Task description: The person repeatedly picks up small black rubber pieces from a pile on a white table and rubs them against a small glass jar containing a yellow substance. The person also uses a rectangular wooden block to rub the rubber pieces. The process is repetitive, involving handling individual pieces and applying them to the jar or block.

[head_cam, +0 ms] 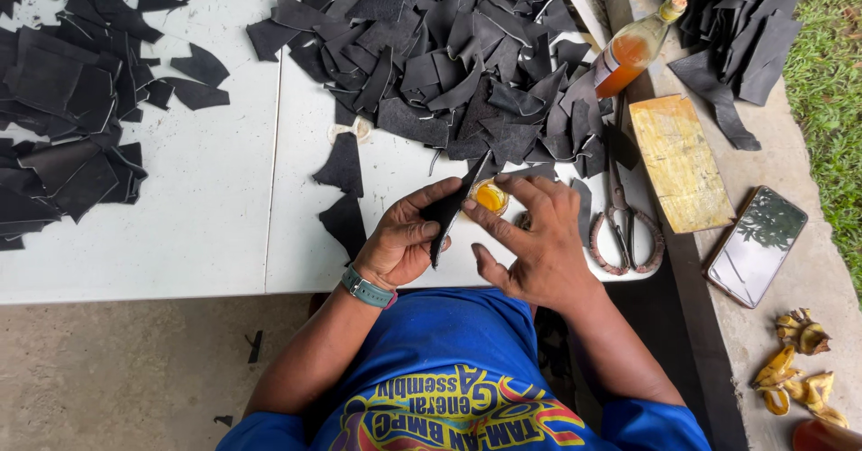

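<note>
The left hand (pixel 401 243) pinches a black leather piece (pixel 452 207) between thumb and fingers, just this side of a small pot (pixel 490 197) of yellow glue. The right hand (pixel 532 240) touches the piece's upper edge, fingers loosely spread. Scissors (pixel 621 222) lie right of the pot, an amber bottle (pixel 634 48) beyond, black offcuts (pixel 449 56) heaped behind.

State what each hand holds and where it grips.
The left hand pinches a black leather piece along its lower edge. The right hand holds nothing; its fingertips touch the piece's upper end.
</note>
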